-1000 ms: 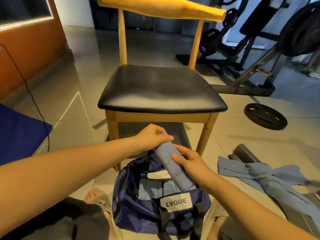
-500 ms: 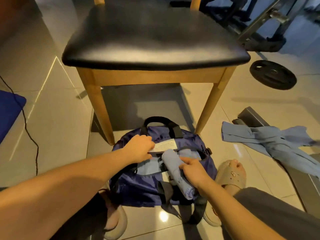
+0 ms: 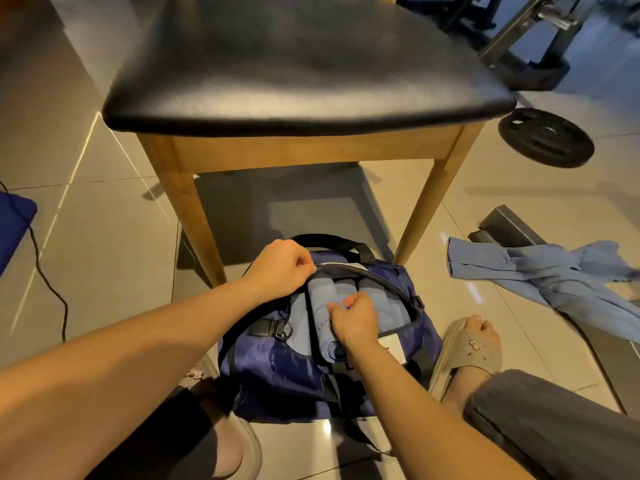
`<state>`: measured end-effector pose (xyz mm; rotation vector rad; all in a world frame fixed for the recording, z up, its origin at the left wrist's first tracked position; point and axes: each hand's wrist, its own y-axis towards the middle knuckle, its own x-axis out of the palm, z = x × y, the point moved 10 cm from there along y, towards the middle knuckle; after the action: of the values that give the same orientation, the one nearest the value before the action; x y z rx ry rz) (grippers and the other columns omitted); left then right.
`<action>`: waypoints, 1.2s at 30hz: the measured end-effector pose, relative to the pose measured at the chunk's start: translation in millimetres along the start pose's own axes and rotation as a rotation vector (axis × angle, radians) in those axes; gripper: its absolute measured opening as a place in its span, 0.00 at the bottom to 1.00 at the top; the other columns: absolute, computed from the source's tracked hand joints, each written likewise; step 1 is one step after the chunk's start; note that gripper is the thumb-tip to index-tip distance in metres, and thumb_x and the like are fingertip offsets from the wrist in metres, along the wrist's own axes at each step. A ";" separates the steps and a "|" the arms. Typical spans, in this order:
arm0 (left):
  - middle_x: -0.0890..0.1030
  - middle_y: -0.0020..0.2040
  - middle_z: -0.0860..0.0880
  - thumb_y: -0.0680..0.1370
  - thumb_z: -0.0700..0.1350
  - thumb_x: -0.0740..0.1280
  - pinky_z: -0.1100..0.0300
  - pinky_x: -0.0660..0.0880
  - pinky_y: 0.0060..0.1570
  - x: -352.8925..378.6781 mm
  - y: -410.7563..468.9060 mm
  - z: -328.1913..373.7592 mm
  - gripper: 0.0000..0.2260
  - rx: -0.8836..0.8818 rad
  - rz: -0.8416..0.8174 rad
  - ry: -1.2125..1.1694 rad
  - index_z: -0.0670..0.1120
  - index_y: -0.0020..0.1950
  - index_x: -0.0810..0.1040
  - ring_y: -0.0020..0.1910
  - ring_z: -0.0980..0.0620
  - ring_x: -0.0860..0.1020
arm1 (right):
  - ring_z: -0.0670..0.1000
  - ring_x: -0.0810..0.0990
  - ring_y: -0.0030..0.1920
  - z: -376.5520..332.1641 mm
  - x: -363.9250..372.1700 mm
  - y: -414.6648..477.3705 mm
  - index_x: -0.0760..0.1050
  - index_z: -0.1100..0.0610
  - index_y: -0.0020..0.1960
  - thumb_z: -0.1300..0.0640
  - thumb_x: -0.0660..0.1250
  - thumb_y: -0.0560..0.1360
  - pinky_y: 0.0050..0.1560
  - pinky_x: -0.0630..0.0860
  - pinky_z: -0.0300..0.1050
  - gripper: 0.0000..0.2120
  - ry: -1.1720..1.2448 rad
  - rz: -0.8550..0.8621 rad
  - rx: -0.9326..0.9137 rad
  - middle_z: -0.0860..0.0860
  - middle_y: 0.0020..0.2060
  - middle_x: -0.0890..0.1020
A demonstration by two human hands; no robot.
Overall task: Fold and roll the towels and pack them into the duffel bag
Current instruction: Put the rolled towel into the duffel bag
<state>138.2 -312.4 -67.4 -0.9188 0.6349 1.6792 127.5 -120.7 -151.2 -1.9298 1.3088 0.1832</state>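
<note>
Towel [image 3: 320, 296] rolled, in open bag [image 3: 277, 375]

Bag sat on the floor [image 3: 104, 254] just before the chair [image 3: 304, 64]. The left hand [image 3: 280, 268] clutched the bag's far rim, fingers curled over it. The right hand [image 3: 353, 320] grasped the rolled towel, which lay inside the bag beside other blue rolls [image 3: 391, 306]. A loose towel [image 3: 540, 275] lay crumpled on the floor to the right, near a weight plate [image 3: 547, 136].

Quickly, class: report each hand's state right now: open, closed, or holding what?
Left hand: closed, pinching the rim of the duffel bag.
Right hand: closed, gripping the rolled towel inside the duffel bag.
</note>
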 end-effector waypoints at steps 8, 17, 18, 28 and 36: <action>0.83 0.34 0.44 0.69 0.44 0.66 0.43 0.80 0.36 49.9 -10.0 -45.5 0.08 -0.107 -0.340 0.119 0.43 0.37 0.83 0.36 0.43 0.82 | 0.58 0.78 0.45 7.7 10.6 7.5 0.69 0.53 0.44 0.54 0.72 0.77 0.47 0.74 0.48 0.11 -0.021 0.071 -0.023 0.54 0.43 0.80; 0.80 0.52 0.48 0.81 0.53 0.67 0.54 0.70 0.45 75.1 -9.2 -13.5 0.12 0.122 -0.315 0.275 0.51 0.61 0.84 0.52 0.46 0.78 | 0.52 0.68 0.35 7.9 20.6 -4.5 0.69 0.56 0.49 0.60 0.70 0.76 0.37 0.66 0.47 0.09 0.073 -0.019 -0.105 0.51 0.35 0.71; 0.81 0.50 0.47 0.82 0.51 0.66 0.53 0.71 0.43 77.3 -8.2 -12.8 0.11 0.115 -0.305 0.259 0.51 0.56 0.86 0.50 0.45 0.78 | 0.51 0.68 0.35 7.6 22.9 -6.9 0.69 0.56 0.52 0.61 0.69 0.74 0.37 0.65 0.47 0.11 0.089 -0.073 -0.106 0.50 0.36 0.70; 0.81 0.43 0.46 0.80 0.45 0.66 0.46 0.75 0.44 71.9 -6.5 -12.4 0.10 0.124 -0.230 0.128 0.44 0.42 0.82 0.43 0.46 0.78 | 0.54 0.80 0.50 25.9 24.7 7.2 0.81 0.60 0.63 0.70 0.66 0.76 0.53 0.77 0.45 0.17 0.214 -0.040 0.009 0.57 0.55 0.83; 0.80 0.62 0.48 0.71 0.63 0.75 0.53 0.74 0.57 97.9 -10.6 -16.8 0.32 0.086 -0.442 0.229 0.44 0.68 0.79 0.60 0.47 0.78 | 0.55 0.79 0.48 11.4 2.6 -2.3 0.78 0.64 0.54 0.65 0.65 0.77 0.54 0.78 0.52 0.07 -0.075 -0.124 -0.128 0.54 0.46 0.80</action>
<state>139.6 -269.0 -157.4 -1.1066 0.5979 1.1564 133.9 -114.6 -159.1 -2.0846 1.1484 0.2801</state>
